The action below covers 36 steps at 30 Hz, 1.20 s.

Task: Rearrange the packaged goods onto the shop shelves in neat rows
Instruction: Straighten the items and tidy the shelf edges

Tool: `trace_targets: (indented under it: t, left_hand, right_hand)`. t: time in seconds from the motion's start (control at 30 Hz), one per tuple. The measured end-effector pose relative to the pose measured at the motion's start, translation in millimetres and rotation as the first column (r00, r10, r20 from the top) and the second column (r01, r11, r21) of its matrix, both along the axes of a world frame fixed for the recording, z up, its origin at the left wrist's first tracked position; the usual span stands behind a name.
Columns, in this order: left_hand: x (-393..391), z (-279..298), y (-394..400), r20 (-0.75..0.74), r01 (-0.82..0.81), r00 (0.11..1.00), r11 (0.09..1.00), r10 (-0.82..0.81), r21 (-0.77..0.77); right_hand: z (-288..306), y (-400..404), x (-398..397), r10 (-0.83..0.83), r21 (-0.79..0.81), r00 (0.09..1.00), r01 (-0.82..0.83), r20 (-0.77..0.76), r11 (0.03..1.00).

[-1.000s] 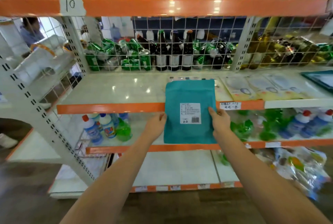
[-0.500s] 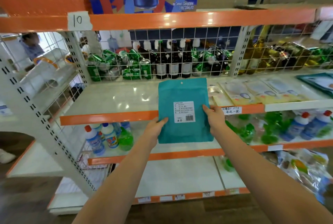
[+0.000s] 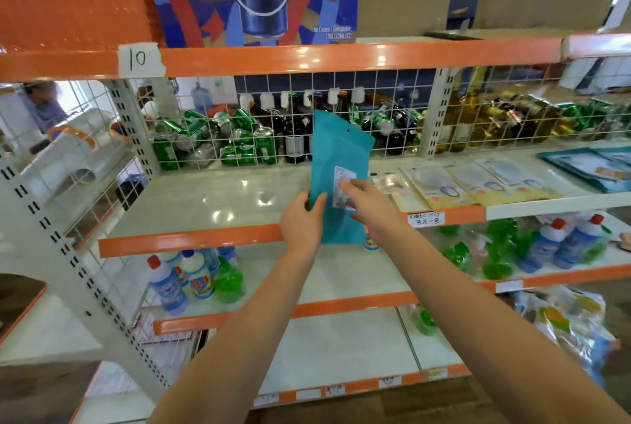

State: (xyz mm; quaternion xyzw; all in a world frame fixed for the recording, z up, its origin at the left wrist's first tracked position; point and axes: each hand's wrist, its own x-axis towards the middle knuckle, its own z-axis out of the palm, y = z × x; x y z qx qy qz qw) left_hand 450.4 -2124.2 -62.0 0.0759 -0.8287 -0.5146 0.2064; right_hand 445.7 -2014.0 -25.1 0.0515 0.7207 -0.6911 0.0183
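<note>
Since the earlier frame the teal packet [image 3: 336, 164] has risen and turned edge-on, so its label now faces right and its top reaches up in front of the wire grid. The left hand [image 3: 302, 224] is grasping the packet's lower left edge, thumb on the near face, fingers wrapped behind. The right hand [image 3: 370, 207] lies flat against the labelled face, fingers extended over the white barcode sticker [image 3: 343, 190]; it presses on the packet rather than curling round it. The packet stands nearly upright, tilted a little right, its lower end over the orange front lip of the middle shelf [image 3: 205, 205], whose white surface to the left is bare and glossy. Just to the right on that shelf lie flat packets [image 3: 478, 181] in a row. Behind the grid stand green cans [image 3: 239, 147] and dark bottles [image 3: 295, 133]. On the shelf below, bleach bottles [image 3: 184, 282] stand at left.
</note>
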Motion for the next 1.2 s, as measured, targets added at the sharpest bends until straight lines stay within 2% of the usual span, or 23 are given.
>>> trace_targets:
  t: [0.13, 0.27, 0.37, 0.47, 0.6, 0.9, 1.0, 1.1, 1.2]
  left_hand:
    - [17, 5, 28, -0.079, 0.069, 0.994, 0.997, -0.071, -0.032]
    - [29, 0, 45, -0.083, 0.162, 0.979, 0.961, -0.185, -0.225]
    - [37, -10, 51, -0.101, 0.227, 0.953, 0.893, -0.286, -0.389]
    - [44, -14, 52, -0.118, 0.304, 0.912, 0.84, -0.393, -0.449]
    - [36, -13, 51, -0.215, 0.31, 0.863, 0.815, -0.457, -0.49]
    - [-11, -11, 63, -0.085, 0.372, 0.861, 0.735, -0.501, -0.567]
    - [-13, -26, 80, -0.019, 0.423, 0.839, 0.675, -0.543, -0.604]
    - [-9, -46, 104, 0.065, 0.486, 0.798, 0.576, -0.599, -0.657]
    - [-2, -58, 132, 0.088, 0.515, 0.759, 0.511, -0.646, -0.688]
  right_hand:
    - [12, -6, 7, 0.077, -0.117, 0.997, -0.074, 0.023, 0.99]
    - [7, 7, 12, -0.089, -0.155, 0.996, 0.091, 0.02, 0.984]
    - [-2, 23, 14, -0.149, -0.207, 0.988, 0.154, 0.042, 0.966]
    - [-7, 42, 17, -0.16, -0.216, 0.984, 0.174, 0.079, 0.961]
    - [-5, 76, 25, -0.211, -0.285, 0.973, 0.229, 0.092, 0.931]
    - [-33, 158, 68, -0.396, -0.371, 0.91, 0.413, 0.125, 0.832]
    - [-55, 179, 90, -0.48, -0.368, 0.861, 0.506, 0.168, 0.78]
    - [-73, 198, 116, -0.551, -0.347, 0.808, 0.588, 0.209, 0.731]
    - [-86, 217, 140, -0.614, -0.333, 0.75, 0.66, 0.245, 0.673]
